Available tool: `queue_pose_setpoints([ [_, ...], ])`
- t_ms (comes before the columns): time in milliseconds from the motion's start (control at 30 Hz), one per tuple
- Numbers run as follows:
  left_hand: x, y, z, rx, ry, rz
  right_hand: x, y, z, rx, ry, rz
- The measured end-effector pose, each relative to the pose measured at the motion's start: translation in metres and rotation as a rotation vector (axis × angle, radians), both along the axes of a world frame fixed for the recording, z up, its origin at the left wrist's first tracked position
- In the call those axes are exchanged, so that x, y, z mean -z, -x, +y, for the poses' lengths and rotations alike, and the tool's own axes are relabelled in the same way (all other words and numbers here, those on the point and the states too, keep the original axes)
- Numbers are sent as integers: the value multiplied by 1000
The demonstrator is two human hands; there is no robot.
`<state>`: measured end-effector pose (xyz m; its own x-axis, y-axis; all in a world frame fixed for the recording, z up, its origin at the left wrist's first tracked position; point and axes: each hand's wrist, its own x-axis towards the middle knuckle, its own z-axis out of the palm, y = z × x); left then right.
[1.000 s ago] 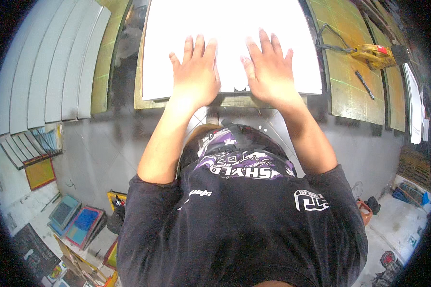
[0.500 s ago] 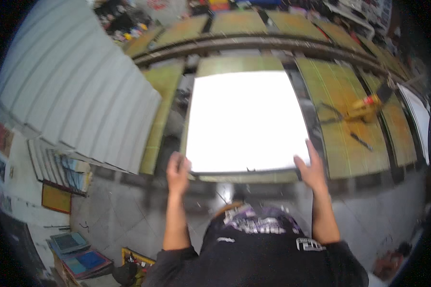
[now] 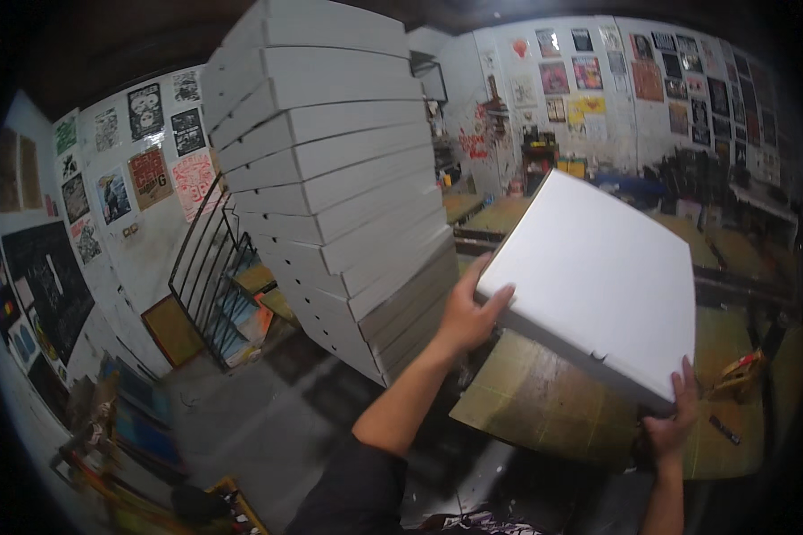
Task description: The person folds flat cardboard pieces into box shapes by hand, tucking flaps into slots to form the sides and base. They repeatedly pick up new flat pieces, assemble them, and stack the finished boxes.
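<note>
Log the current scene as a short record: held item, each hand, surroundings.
Held item: flat white cardboard box
Left hand: gripping its near left corner
Right hand: gripping its near right corner
Left of box: tall stack of white cardboard boxes
Below box in view: flat yellowish-green board
On the right: yellow tool, kind unclear; slim black pen

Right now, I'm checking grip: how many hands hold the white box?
2: left hand at the near left corner of the white box, right hand at its near right corner.
</note>
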<state>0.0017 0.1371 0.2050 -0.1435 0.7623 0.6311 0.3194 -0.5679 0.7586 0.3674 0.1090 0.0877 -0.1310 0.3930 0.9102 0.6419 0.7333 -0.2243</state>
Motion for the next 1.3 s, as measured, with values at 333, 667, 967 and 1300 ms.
queue_pose_setpoints([
  [333,-110,194,-46,-940,-719,287,-285,110,55,-107,-509,185],
  [667,-47,291,-57,-891,-187,434,-603,389,-26,92,-408,-6],
  [967,-1,336,-108,-875,-124,422,-618,519,-35,203,-111,-137],
  [1300,60,322,-144,-908,-2,288,-575,532,-31,347,-709,373],
])
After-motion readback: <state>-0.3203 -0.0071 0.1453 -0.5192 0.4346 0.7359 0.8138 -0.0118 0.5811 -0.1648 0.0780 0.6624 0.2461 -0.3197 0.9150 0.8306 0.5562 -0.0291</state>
